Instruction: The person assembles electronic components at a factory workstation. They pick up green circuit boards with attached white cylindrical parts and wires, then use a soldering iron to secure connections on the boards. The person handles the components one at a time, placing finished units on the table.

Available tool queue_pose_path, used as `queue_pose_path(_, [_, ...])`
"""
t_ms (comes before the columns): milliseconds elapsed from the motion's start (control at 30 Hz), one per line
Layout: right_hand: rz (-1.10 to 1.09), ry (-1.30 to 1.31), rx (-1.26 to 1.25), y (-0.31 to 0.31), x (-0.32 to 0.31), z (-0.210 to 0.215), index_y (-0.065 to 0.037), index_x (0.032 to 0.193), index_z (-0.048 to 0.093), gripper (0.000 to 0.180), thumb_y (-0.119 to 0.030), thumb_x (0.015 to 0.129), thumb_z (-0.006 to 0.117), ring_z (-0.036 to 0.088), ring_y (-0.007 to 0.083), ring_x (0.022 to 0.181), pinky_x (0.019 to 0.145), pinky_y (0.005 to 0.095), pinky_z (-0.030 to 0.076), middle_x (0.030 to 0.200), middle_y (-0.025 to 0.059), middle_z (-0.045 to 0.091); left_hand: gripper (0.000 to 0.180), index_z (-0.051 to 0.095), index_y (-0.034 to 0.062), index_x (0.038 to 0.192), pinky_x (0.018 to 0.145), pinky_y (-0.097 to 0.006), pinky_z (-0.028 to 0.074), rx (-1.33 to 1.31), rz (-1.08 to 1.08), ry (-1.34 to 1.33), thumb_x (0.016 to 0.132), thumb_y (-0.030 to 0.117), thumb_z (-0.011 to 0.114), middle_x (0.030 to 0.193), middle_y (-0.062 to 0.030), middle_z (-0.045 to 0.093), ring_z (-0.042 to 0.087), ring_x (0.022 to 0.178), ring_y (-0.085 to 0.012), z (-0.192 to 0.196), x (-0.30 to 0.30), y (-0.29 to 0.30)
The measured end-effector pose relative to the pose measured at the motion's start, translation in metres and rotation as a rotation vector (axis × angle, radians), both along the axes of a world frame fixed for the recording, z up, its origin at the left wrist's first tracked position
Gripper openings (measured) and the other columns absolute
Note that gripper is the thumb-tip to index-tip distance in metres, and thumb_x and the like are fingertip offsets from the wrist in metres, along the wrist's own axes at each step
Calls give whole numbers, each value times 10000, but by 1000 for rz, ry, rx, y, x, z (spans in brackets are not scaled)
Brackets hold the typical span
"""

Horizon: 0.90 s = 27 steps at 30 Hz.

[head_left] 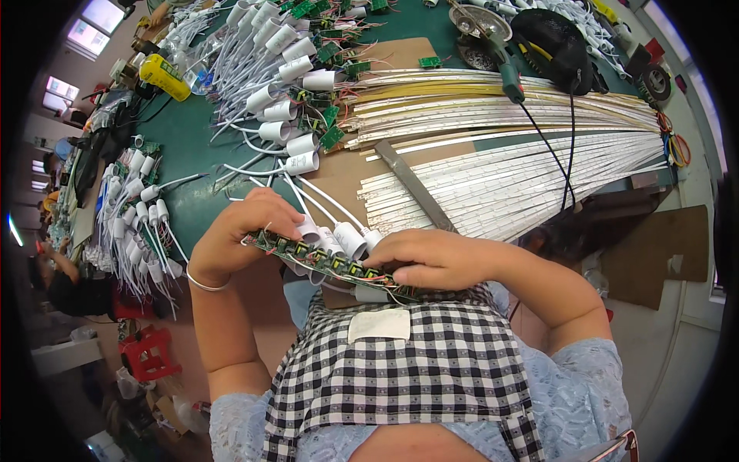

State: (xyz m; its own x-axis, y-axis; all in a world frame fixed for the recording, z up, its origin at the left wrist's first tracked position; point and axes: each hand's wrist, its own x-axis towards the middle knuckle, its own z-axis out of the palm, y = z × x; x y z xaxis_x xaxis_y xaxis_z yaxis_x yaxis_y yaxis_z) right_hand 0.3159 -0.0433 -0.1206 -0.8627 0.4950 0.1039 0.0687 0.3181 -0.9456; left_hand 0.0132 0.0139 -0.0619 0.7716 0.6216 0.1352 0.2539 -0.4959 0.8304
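A long green strip of joined circuit boards [332, 266], set with small yellow-and-black parts and thin wires, lies slantwise close to my apron. My left hand [245, 229] is closed at its left end, the fingers bent over toward a white plastic cap; the fingertips are partly hidden. My right hand [422, 258] is closed on the right end, thumb and fingers bent at the boards and thin wires. Just beyond the strip, between my hands, sit several white cylindrical caps [350, 241] with thick white cables running away from me.
A heap of white caps [296, 69] with cables and green boards covers the table's far middle. Long LED strips [477, 185] lie to the right under a flat metal bar [416, 185]. Beyond are a soldering iron [508, 77], a metal dish [481, 23] and a yellow bottle [165, 77].
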Motion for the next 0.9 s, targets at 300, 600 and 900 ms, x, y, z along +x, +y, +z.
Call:
queue_pose_path(300, [-71,-239,-8,-4,0,5,-39,1015,569,240,-230,872,593,596,327,874,770,414,460,913,156,618,164,659,59,858,802,-323,422,-90,91,6,696,38,680,870,-46,664,607,844,-206,-9,-2,-3])
queue_pose_path(600, [-155,-145,66,-15,21,34,-43,910,592,143,-177,866,613,599,279,759,685,364,474,837,114,615,169,639,46,843,791,-323,421,-305,180,84,714,115,723,876,-69,650,569,843,-200,-11,-2,2])
queue_pose_path(900, [-243,-119,508,3,2,0,-97,908,644,146,-79,763,643,538,248,918,834,369,425,951,51,577,233,682,99,868,865,-332,381,-1,54,50,654,8,691,836,-17,640,587,890,-199,-4,3,-1])
